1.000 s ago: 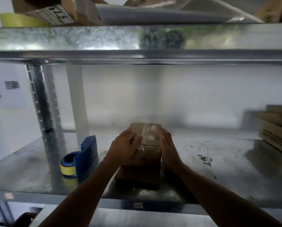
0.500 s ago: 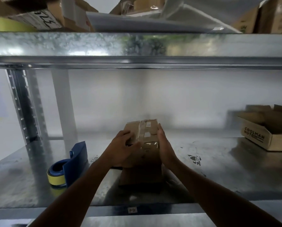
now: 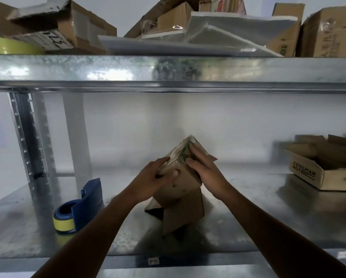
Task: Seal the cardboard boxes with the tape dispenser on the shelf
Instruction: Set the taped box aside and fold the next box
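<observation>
here, left hand (image 3: 158, 175) and right hand (image 3: 206, 171) gripping tilted taped box (image 3: 185, 184); open carton (image 3: 316, 177) printed "coolman"

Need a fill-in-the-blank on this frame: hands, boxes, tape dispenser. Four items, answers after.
1. The left hand and right hand hold the small box ___, not flat, over a second box.
2. The tape dispenser stands untouched on the shelf, to the ___ of both boxes.
3. Its tape roll is ___ in colour.
4. The open box at the right has ___ as the top line of its print.

Missing words: tilted; left; yellow; COOLMAN
</observation>
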A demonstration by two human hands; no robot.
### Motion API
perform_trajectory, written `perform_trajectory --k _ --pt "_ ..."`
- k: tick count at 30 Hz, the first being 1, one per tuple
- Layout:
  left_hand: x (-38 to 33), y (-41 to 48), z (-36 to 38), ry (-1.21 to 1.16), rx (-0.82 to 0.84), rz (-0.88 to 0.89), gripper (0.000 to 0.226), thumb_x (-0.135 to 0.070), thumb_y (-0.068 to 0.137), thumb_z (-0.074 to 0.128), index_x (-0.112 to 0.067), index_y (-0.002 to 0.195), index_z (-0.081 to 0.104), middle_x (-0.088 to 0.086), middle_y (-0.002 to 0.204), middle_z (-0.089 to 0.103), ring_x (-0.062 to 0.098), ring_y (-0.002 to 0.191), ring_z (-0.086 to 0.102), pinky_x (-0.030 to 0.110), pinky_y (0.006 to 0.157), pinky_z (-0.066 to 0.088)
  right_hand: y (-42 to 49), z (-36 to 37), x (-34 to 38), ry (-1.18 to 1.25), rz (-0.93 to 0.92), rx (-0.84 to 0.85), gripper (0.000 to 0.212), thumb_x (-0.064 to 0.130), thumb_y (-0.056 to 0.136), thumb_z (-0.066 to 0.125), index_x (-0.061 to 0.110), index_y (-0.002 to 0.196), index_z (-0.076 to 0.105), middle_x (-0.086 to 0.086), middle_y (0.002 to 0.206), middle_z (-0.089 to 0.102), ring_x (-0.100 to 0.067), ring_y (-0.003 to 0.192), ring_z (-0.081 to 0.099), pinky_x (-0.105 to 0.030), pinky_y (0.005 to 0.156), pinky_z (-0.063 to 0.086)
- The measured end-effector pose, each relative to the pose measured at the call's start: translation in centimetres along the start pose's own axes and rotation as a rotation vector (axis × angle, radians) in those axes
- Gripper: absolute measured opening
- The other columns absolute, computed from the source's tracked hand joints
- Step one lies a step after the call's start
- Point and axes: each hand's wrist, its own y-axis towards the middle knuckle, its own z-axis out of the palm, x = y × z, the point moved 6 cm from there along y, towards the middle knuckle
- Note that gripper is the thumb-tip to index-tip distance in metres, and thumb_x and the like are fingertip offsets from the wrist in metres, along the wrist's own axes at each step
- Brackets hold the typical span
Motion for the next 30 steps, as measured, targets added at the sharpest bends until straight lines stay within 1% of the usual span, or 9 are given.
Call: perform_trajectory --k 2,6,13,16,19,21,23,26,30 --pt "-0.9 -0.2 0.1 -0.158 -0.063 -0.04 0.083 -0.095 0.065 0.05 -0.044 0.13 0.054 -0.01 0.126 0.064 0.011 0.113 0.064 0.032 0.089 0.056 -0.2 -0.2 0.9 -0.011 -0.04 0.0 0.05 0.02 0.105 0.053 0.035 0.15 0.041 0.011 0.157 0.038 -0.006 0.143 0.038 -0.04 0.123 0.031" --pt "-2.5 0.3 0.2 -0.404 -0.142 -0.135 0.093 -0.1 0.061 0.049 -0.028 0.118 0.064 -0.002 0.11 0.073 0.017 0.1 0.072 0.042 0.09 0.059 -0.6 -0.9 2.1 -0.053 -0.102 -0.016 0.05 0.015 0.106 0.05 0.024 0.154 0.041 0.002 0.158 0.039 -0.014 0.146 0.038 -0.045 0.121 0.032" --pt "-4.2 0.2 0.9 -0.4 -0.208 -0.13 0.052 -0.059 0.082 0.051 -0.032 0.126 0.062 -0.004 0.113 0.073 0.01 0.092 0.073 0.035 0.082 0.061 -1.8 -2.3 2.5 -0.024 -0.202 -0.002 0.053 0.013 0.102 0.058 0.025 0.15 0.04 -0.002 0.155 0.037 -0.02 0.144 0.04 -0.042 0.115 0.043" --pt "-4.2 -0.4 1.3 -0.36 -0.21 -0.079 0.042 -0.058 0.099 0.05 -0.043 0.137 0.052 -0.014 0.113 0.072 0.006 0.098 0.071 0.034 0.087 0.061 -1.8 -2.9 1.6 -0.029 -0.189 0.007 0.058 0.019 0.1 0.062 0.025 0.153 0.038 0.004 0.155 0.038 -0.017 0.144 0.038 -0.048 0.116 0.04" --pt "-4.1 -1.6 1.8 -0.301 -0.211 -0.035 0.045 -0.064 0.099 0.037 -0.059 0.144 0.036 -0.036 0.112 0.066 -0.006 0.103 0.066 0.026 0.086 0.059 -2.0 -2.7 1.0 -0.04 -0.214 0.047 0.059 0.041 0.095 0.065 0.041 0.148 0.038 0.02 0.151 0.034 -0.006 0.143 0.038 -0.032 0.109 0.047" --pt "-3.5 -2.6 2.0 -0.346 -0.241 -0.034 0.048 -0.063 0.1 0.035 -0.059 0.148 0.032 -0.03 0.126 0.062 0.001 0.114 0.063 0.033 0.093 0.058 -2.4 -2.5 0.7 -0.014 -0.25 0.057 0.065 0.052 0.089 0.063 0.043 0.148 0.037 0.019 0.155 0.031 -0.003 0.143 0.036 -0.025 0.104 0.048" --pt "-2.8 -3.4 2.0 -0.402 -0.254 -0.057 0.048 -0.058 0.103 0.033 -0.055 0.151 0.031 -0.019 0.139 0.056 0.008 0.123 0.058 0.042 0.098 0.057 -2.7 -2.2 -0.2 -0.058 -0.266 0.029 0.07 0.052 0.091 0.062 0.036 0.153 0.034 0.011 0.158 0.028 -0.009 0.146 0.032 -0.034 0.109 0.046" --pt "-1.5 -4.4 1.3 -0.478 -0.303 -0.103 0.043 -0.054 0.105 0.033 -0.045 0.145 0.046 -0.013 0.13 0.065 0.016 0.114 0.066 0.044 0.086 0.062 -2.8 -2.0 -2.3 -0.206 -0.201 -0.051 0.068 0.047 0.097 0.062 0.032 0.154 0.028 0.007 0.154 0.03 -0.011 0.143 0.029 -0.034 0.115 0.034" --pt "-0.8 -5.6 -0.1 -0.542 -0.434 -0.226 0.035 -0.05 0.107 0.036 -0.033 0.122 0.063 -0.01 0.107 0.074 0.013 0.096 0.073 0.031 0.067 0.061 -2.8 -0.7 -4.1 0.056 0.053 0.077 0.037 0.032 0.105 0.052 0.035 0.139 0.038 0.006 0.142 0.05 -0.003 0.13 0.051 -0.019 0.1 0.044"
